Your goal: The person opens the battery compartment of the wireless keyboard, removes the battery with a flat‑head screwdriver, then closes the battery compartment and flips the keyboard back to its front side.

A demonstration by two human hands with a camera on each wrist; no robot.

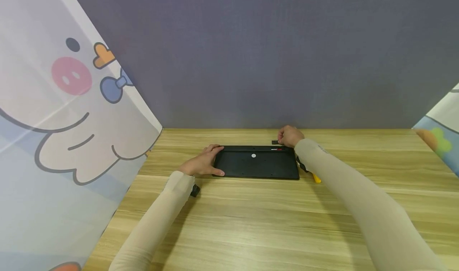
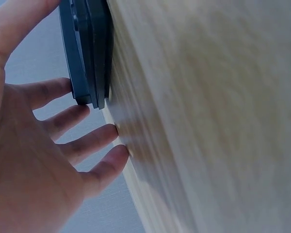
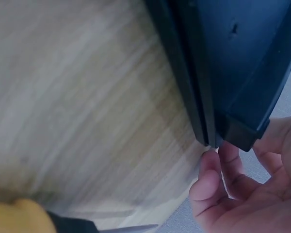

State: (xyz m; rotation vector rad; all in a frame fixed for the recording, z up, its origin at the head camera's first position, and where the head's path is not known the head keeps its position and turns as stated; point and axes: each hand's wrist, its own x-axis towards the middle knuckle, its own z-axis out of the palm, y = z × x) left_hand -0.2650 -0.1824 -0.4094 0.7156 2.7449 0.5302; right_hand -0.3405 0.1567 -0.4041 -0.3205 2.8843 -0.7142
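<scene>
A black keyboard (image 1: 233,163) lies face down on the wooden table, a round white sticker on its underside. A small slot near its far edge shows a red and white battery (image 1: 277,149). My left hand (image 1: 204,162) holds the keyboard's left end, thumb at the near edge and fingers at the far edge. In the left wrist view, several fingers (image 2: 94,141) spread past the corner. Beyond the far right corner, my right hand (image 1: 291,136) pinches a small black cover (image 1: 275,142). The right wrist view shows its curled fingers (image 3: 206,187) by the keyboard's corner; the cover is hidden there.
A yellow-handled screwdriver (image 3: 19,217) lies right of the keyboard, partly under the right forearm in the head view. A grey wall panel (image 1: 251,63) rises behind the table (image 1: 244,223). A cartoon-printed sheet (image 1: 71,143) borders the left side.
</scene>
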